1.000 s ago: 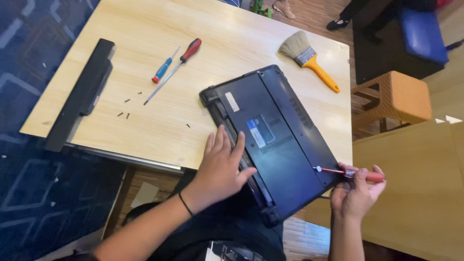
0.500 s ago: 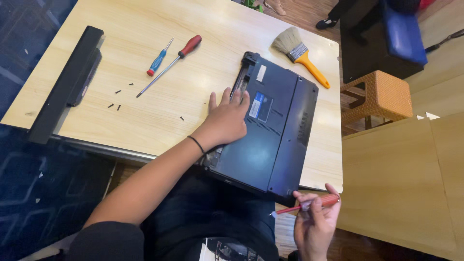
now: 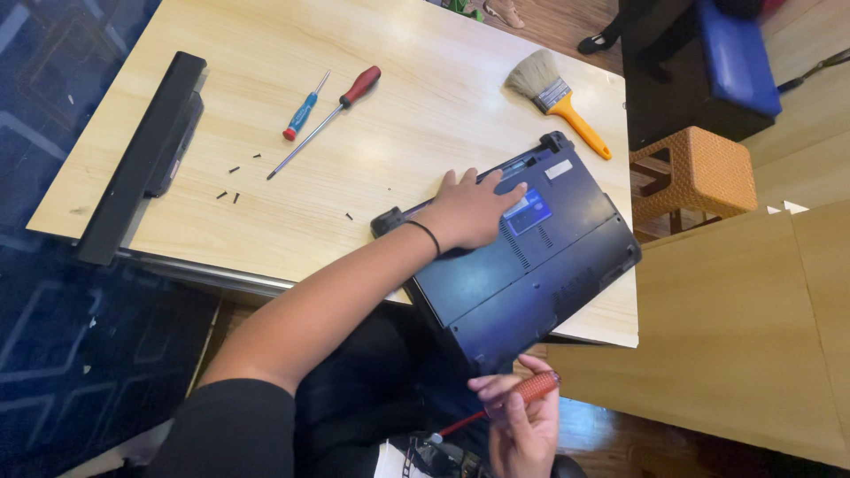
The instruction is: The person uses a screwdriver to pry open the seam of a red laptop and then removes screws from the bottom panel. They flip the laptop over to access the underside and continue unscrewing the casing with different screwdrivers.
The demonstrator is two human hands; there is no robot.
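An upturned dark blue laptop (image 3: 549,265) lies at the near right corner of the wooden table (image 3: 425,133), one corner hanging past the edge. My left hand (image 3: 474,208) rests flat on its underside, near the hinge end, fingers spread. Below the table edge, my right hand (image 3: 522,425) grips a small red-handled screwdriver (image 3: 522,394) with its shaft pointing down-left, away from the laptop.
A long black battery pack (image 3: 146,150) lies at the table's left edge. A blue-handled screwdriver (image 3: 303,111), a red-handled screwdriver (image 3: 332,115) and several tiny black screws (image 3: 232,181) sit mid-table. A yellow-handled brush (image 3: 558,97) lies at the back right; a woven stool (image 3: 695,173) stands beyond.
My left hand has turned the laptop round on the table. My right hand has pulled the screwdriver off the laptop's edge and dropped below the table.
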